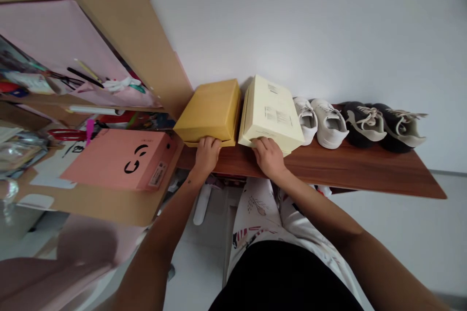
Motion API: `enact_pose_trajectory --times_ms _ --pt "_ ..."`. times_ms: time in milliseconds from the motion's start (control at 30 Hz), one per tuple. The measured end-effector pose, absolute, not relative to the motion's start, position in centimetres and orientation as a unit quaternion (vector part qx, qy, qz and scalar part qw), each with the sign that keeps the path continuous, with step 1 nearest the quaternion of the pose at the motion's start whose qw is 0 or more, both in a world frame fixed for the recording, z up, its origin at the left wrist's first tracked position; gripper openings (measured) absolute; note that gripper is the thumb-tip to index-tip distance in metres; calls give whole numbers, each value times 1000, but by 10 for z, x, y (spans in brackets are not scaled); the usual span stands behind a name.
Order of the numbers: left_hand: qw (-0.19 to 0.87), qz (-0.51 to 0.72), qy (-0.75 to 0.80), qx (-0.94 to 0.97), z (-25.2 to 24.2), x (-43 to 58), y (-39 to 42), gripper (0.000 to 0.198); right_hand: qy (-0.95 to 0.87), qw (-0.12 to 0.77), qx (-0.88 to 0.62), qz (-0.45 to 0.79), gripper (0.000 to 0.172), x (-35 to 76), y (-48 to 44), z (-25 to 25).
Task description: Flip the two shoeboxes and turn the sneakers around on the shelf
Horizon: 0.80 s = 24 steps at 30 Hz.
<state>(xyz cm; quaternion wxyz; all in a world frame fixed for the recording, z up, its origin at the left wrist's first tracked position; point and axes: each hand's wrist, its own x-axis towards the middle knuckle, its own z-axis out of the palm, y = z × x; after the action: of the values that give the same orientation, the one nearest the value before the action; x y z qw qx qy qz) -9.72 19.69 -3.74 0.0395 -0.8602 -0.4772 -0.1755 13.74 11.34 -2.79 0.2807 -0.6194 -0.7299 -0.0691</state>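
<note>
My left hand (206, 154) rests against the near edge of an orange-yellow box (209, 111), fingers curled over its front. My right hand (268, 155) grips the near edge of a pale cream box (270, 112) with printed labels on its lid. The two boxes stand side by side, almost touching, on a dark wooden shelf (365, 170) against a white wall.
On the shelf right of the boxes stand a pair of white sneakers (321, 121) and a pair of black sneakers (383, 126). A pink box (116, 160) lies on a cardboard surface to the left, beside cluttered shelving with pens and small items.
</note>
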Motion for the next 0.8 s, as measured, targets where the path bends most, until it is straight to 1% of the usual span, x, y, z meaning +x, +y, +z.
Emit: enact_pose_trajectory --times_ms 100,167,233,300,433,600,633,700,767,800 --pt "42 -137 -465 -874 -48 -97 201 19 -745 215 -626 -83 31 141 117 -47" --pt "37 -132 -464 -875 -54 -96 205 15 -748 180 -633 -84 30 142 119 -57" --pt "28 -138 -465 -874 -59 -94 209 14 -746 162 -641 -76 29 144 122 -64" --pt "12 -147 -460 -876 -63 -92 214 15 -742 162 -646 -69 30 146 126 -70" --pt "-10 -168 -455 -874 -64 -88 218 18 -739 196 -641 -67 34 147 130 -78" --pt "17 -180 -480 -858 -49 -84 207 20 -706 281 -647 -56 35 144 103 -76" --pt "25 -202 -492 -847 -44 -80 200 21 -696 300 -650 -60 34 148 94 -74" --pt "29 -271 -503 -820 -33 -64 183 31 -658 336 -670 -76 34 166 76 -66" --pt "5 -344 -476 -809 -21 -34 160 40 -585 376 -710 -108 35 199 65 -58" --pt "-18 -370 -446 -815 -15 -13 146 41 -540 394 -733 -126 37 220 63 -55"
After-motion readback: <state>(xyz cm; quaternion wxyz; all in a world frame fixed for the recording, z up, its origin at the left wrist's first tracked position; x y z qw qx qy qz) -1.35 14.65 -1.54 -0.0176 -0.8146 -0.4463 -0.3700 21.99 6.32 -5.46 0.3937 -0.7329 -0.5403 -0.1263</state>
